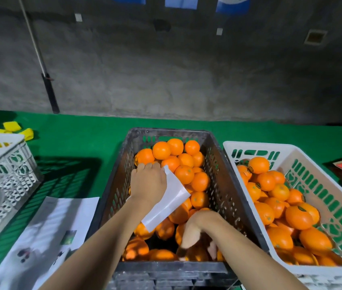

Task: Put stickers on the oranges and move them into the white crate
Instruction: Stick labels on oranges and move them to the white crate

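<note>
Hands [148, 183] reaching into a dark crate [235, 197] full of oranges [183, 173].

One hand, the left, is pinching a white sticker sheet [171, 203] over the fruit. The right hand [199, 231] is dipping low among the oranges, fingers curled, blurry, so I cannot tell if it is holding one. Beside it, a white crate [304, 164] is holding oranges with stickers [266, 181].

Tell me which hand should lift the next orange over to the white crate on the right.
Right, probably. The right hand is down among the oranges at the near end of the dark crate, on the side next to the white crate. The left hand holds the white sticker sheet.
</note>
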A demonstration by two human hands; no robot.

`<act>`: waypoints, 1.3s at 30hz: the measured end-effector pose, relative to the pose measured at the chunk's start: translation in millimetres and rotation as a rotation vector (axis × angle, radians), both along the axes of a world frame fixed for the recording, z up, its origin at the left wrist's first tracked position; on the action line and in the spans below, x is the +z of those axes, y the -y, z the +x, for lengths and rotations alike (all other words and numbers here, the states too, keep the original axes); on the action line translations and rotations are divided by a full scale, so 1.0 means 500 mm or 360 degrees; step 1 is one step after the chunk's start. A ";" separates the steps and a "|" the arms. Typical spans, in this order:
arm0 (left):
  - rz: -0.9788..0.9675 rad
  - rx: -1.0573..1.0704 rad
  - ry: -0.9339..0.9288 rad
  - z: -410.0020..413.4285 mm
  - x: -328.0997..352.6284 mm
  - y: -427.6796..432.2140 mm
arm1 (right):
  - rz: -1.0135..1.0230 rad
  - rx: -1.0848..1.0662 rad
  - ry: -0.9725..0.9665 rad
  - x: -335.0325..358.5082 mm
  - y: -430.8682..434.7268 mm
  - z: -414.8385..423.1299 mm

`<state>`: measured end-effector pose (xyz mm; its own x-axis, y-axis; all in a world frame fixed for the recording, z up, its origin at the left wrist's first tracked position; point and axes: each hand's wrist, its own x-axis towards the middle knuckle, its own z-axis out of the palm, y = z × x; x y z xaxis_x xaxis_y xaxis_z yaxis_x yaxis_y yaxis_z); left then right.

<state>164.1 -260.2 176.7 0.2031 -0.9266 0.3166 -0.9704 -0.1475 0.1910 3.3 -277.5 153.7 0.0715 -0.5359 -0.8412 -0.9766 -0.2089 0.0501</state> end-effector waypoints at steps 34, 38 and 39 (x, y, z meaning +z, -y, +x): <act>-0.0106 0.0004 0.0026 -0.004 -0.013 0.005 | 0.0438 -0.2894 0.4273 0.086 0.061 -0.121; -0.0081 0.0006 0.0053 -0.002 -0.015 0.005 | 0.0016 -0.2711 0.3636 0.091 0.053 -0.107; -0.0091 -0.0015 0.0050 -0.002 -0.014 0.004 | -0.0227 -0.2600 0.3308 0.090 0.049 -0.097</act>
<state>163.4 -262.3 169.5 0.1833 -0.9087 0.3752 -0.9774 -0.1277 0.1683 -45.2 -302.1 198.8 -0.0015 -0.9523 -0.3051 0.7613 0.1967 -0.6178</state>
